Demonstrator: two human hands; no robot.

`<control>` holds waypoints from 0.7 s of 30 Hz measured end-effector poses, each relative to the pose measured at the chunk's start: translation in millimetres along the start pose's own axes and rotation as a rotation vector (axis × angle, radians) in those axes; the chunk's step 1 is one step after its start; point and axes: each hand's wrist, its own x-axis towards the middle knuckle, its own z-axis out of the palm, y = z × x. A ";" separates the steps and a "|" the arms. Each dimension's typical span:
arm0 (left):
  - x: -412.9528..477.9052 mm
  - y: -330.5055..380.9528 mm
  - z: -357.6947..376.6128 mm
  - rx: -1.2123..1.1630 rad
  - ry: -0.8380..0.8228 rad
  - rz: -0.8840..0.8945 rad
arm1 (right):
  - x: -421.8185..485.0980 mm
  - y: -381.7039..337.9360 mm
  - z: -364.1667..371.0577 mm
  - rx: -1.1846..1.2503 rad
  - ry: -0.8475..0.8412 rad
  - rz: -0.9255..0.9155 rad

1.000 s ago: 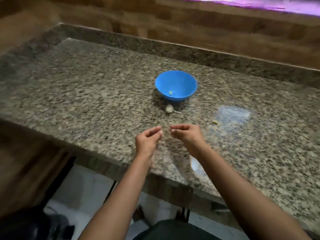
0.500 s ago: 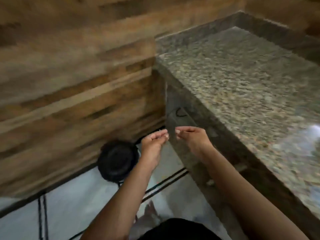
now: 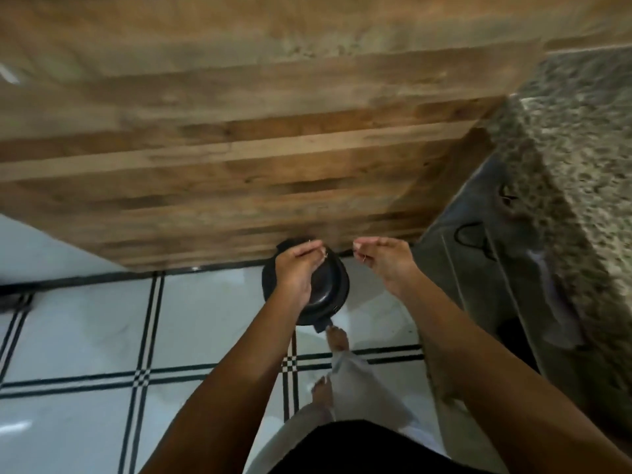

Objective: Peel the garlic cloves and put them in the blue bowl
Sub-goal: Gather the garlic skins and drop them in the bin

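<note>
Fingertips (image 3: 309,249) of the left hand (image 3: 295,273): curled together against the thumb, pinching a pale sliver (image 3: 323,256), too small to identify. Fingertips (image 3: 366,242) of the right hand (image 3: 388,265): likewise drawn in to the thumb, pinching a thin fleck (image 3: 364,257), also too small to identify. Both hands: held level just above frame centre, near each other but apart, left at 11 o'clock of the right forearm, palms turned inward. Round black bin (image 3: 330,289): on the floor directly under the left hand, at 6 o'clock of frame centre, lid dark and glossy, a small tab projecting from its 6 o'clock edge. Wood-plank wall (image 3: 239,165): fills the frame from 9 through 12 o'clock, meeting the floor just behind the bin. Speckled granite counter (image 3: 564,159): at 2 to 3 o'clock, blurred, with a dark glossy cabinet front (image 3: 478,275) below it. White tiled floor (image 3: 85,336): at 7 to 9 o'clock, crossed by black-lined borders. Bare feet (image 3: 338,338) and pale trouser legs (image 3: 355,381): at 6 o'clock, toes towards the bin. Garlic cloves and blue bowl: position cannot be told from this view.
</note>
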 end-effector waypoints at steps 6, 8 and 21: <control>53.7 -19.5 -16.5 0.107 0.128 -0.023 | 52.7 31.2 24.8 -0.074 -0.044 0.110; 71.6 -37.2 -20.1 0.211 0.162 -0.035 | 72.3 49.8 31.1 -0.078 -0.042 0.155; 136.1 -90.0 10.6 0.357 -0.007 -0.148 | 148.9 138.7 95.2 0.405 -0.037 0.591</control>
